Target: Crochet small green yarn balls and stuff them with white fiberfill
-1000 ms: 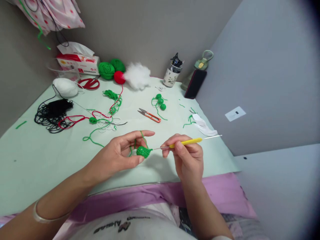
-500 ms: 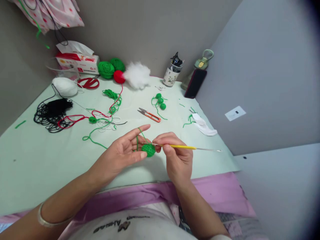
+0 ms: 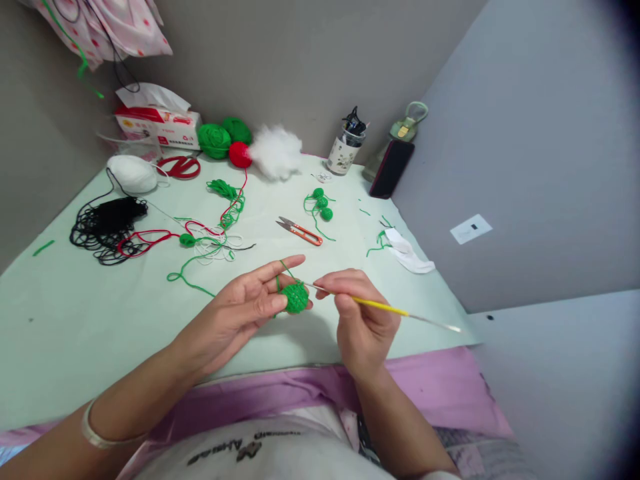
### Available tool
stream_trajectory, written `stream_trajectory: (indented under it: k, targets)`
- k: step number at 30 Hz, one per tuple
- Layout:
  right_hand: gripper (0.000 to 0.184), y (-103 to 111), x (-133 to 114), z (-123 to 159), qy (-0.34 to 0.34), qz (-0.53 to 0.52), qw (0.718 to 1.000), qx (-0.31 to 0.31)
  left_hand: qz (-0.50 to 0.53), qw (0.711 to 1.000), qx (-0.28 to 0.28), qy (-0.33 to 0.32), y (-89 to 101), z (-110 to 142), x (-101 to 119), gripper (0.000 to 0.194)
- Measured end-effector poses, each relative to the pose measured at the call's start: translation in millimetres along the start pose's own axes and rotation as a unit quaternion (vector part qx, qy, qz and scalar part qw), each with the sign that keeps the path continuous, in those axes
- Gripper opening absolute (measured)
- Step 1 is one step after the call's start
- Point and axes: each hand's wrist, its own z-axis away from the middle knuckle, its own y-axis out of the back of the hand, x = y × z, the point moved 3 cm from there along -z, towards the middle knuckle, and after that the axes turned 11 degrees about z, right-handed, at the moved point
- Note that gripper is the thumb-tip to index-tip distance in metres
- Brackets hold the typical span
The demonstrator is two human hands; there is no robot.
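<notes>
**Hook at the edge of the green piece**

Left hand (image 3: 240, 308): thumb and fingers are pinching the green piece (image 3: 295, 299) from its left side; the index finger is standing out straight, with the yarn (image 3: 287, 268) running over it to the piece. Right hand (image 3: 367, 323): fingers are closing pen-fashion around the hook (image 3: 381, 306), leaving no gap, with the far end of the tool pointing right.

Position: the piece is sitting between the two hands, over the near middle of the desk (image 3: 100, 340). The hook's working end is meeting its far right edge. Cannot tell whether a loop is lying on the tip; too small.

Step in hand, as judged: a crochet stitch is being worked at that edge. The next move seems to be calling for a catch of the taut yarn and a pull through the loop, the pinch holding firm.

Surroundings: snips (image 3: 300, 232) are lying just beyond the hands; three small green balls (image 3: 323, 203) are resting farther off. Black yarn (image 3: 107, 223) is spreading at left, and stuffing (image 3: 275, 153) is sitting at the far side.
</notes>
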Motion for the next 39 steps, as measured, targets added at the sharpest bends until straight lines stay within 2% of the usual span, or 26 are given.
stream_trajectory:
  k: [6, 9, 11, 14, 16, 18, 20, 24, 27, 34, 39]
  targets:
    - [0.015, 8, 13, -9, -0.148, -0.136, 0.980, -0.013, -0.035, 0.999, -0.008, 0.004, 8.2, 0, 6, 0.049]
    - [0.015, 6, 16, -10, -0.187, -0.194, 0.962, -0.040, -0.073, 0.997, -0.012, -0.008, 6.6, 0, 5, 0.047]
    - [0.015, 3, 13, -8, -0.170, -0.193, 0.964, -0.061, -0.102, 0.995, -0.012, -0.020, 4.1, -1, 4, 0.050]
    - [0.013, -1, 5, -5, -0.075, -0.080, 0.992, -0.065, -0.133, 0.991, 0.002, -0.029, 0.5, -3, 2, 0.058]
    - [0.015, -2, 1, -2, -0.027, -0.018, 0.997, -0.068, -0.153, 0.987, 0.025, -0.036, -1.2, -4, 2, 0.062]
    - [0.016, -3, 2, 0, -0.032, -0.034, 0.996, -0.072, -0.177, 0.982, 0.046, -0.042, -2.7, -3, 4, 0.064]
    - [0.015, -4, 7, 0, -0.075, -0.102, 0.989, -0.075, -0.202, 0.977, 0.055, -0.047, -4.3, -2, 7, 0.063]
    - [0.016, -5, 16, -3, -0.154, -0.208, 0.962, -0.093, -0.264, 0.961, 0.046, -0.064, -6.7, -1, 13, 0.058]
    - [0.018, -4, 17, -4, -0.170, -0.229, 0.952, -0.109, -0.304, 0.949, 0.036, -0.073, -7.4, -3, 15, 0.057]
    - [0.019, 4, 10, -9, -0.122, -0.165, 0.967, -0.154, -0.361, 0.929, 0.027, -0.080, -8.0, -2, 17, 0.053]
    - [0.019, 9, 2, -11, -0.034, -0.044, 0.980, -0.192, -0.381, 0.921, 0.022, -0.080, -5.4, -2, 18, 0.052]
